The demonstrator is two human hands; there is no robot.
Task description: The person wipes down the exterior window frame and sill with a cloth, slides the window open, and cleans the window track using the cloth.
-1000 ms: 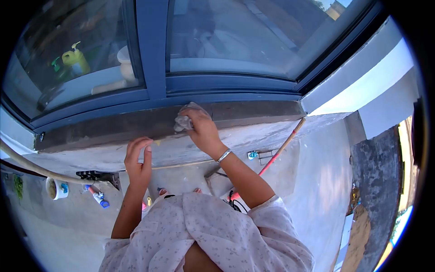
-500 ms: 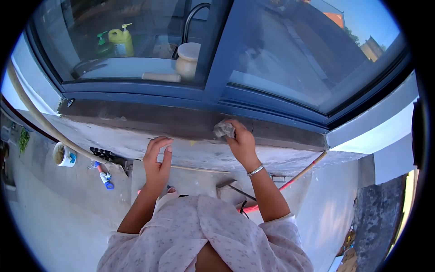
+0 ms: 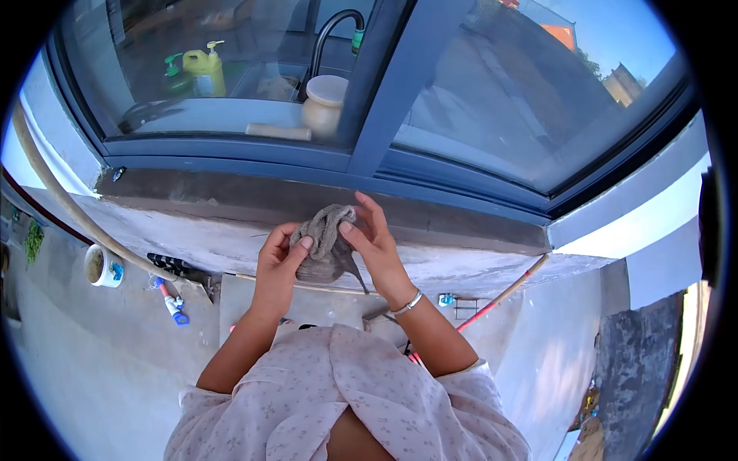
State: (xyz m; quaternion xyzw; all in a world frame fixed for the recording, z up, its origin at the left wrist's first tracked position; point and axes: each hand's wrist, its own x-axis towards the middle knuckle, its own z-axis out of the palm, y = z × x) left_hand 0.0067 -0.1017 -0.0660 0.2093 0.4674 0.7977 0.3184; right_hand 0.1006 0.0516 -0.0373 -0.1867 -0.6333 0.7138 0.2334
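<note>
Head view: the cloth [image 3: 324, 240], bunched in the right hand over the sill [image 3: 254, 199] half a second ago, is now brought between both hands and partly opened out, so the work is shifted from the sill to the cloth itself. It is held at the sill's front edge, its lower part hanging. By the left hand [image 3: 277, 257], nearly closed, the cloth's left side is gripped between thumb and curled fingers. The right hand [image 3: 377, 250] is half open, its thumb laid on the cloth; whether its fingers are closed behind cannot be told.
</note>
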